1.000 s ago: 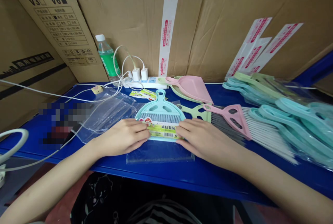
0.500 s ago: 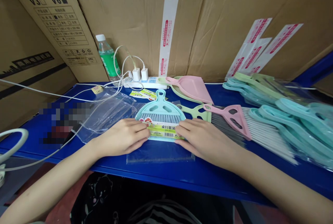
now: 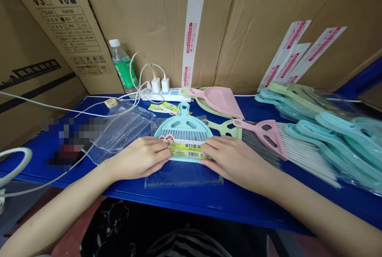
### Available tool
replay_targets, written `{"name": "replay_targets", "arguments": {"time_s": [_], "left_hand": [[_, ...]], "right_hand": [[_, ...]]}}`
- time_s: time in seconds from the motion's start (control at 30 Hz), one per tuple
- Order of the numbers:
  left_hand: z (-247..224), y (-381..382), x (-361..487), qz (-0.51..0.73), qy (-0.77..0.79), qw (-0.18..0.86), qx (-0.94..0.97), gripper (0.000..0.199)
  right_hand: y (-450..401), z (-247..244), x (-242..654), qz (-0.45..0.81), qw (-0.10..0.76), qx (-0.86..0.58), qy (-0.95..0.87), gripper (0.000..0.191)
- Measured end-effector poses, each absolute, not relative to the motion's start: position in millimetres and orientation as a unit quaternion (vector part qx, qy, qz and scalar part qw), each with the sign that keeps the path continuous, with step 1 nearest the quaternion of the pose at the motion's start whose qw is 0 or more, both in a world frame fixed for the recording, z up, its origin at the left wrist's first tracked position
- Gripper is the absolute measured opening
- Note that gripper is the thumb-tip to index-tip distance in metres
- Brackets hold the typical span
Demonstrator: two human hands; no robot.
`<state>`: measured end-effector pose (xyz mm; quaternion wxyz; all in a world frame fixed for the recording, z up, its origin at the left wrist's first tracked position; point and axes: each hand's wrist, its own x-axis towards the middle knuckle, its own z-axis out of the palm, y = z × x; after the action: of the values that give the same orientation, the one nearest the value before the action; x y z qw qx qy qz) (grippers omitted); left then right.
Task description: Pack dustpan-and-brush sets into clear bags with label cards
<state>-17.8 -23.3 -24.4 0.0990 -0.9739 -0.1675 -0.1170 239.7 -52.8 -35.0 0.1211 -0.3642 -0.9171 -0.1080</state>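
Note:
A light-blue dustpan [image 3: 163, 127] with a matching blue brush [image 3: 186, 125] nested in it lies in front of me, handles pointing away. Across the bristles runs a printed label card [image 3: 188, 146], green and white with mushroom pictures. My left hand [image 3: 146, 154] is closed over the card's left end, at the dustpan's side. At the right end, my right hand [image 3: 234, 156] grips the card likewise, thumb low by the dustpan's front edge. Both hands hide the card's ends. Beneath the set lies a clear plastic bag [image 3: 183, 179], flat on the blue table [image 3: 191, 205].
Pink and green dustpans [image 3: 223, 100] lie behind, a pink brush [image 3: 268, 135] and a green brush [image 3: 225, 127] to the right. Bagged blue sets [image 3: 337, 145] are piled far right. Spare labels [image 3: 164, 108], a power strip [image 3: 176, 96], cables and a bottle [image 3: 123, 70] stand behind.

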Motion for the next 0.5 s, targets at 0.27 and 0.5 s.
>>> {"name": "replay_targets", "arguments": {"time_s": [0.27,0.5], "left_hand": [[-24.1,-23.4,-17.0,-0.117,-0.157,0.113,-0.974,0.031],[-24.6,-24.2,-17.3,-0.117,-0.157,0.122,-0.973,0.032]], "right_hand": [[-54.0,-36.8,236.4,-0.122,0.138,-0.363,-0.913,0.011],[-52.8,-38.0,238.1,-0.123,0.137,-0.361,-0.914,0.014]]}}
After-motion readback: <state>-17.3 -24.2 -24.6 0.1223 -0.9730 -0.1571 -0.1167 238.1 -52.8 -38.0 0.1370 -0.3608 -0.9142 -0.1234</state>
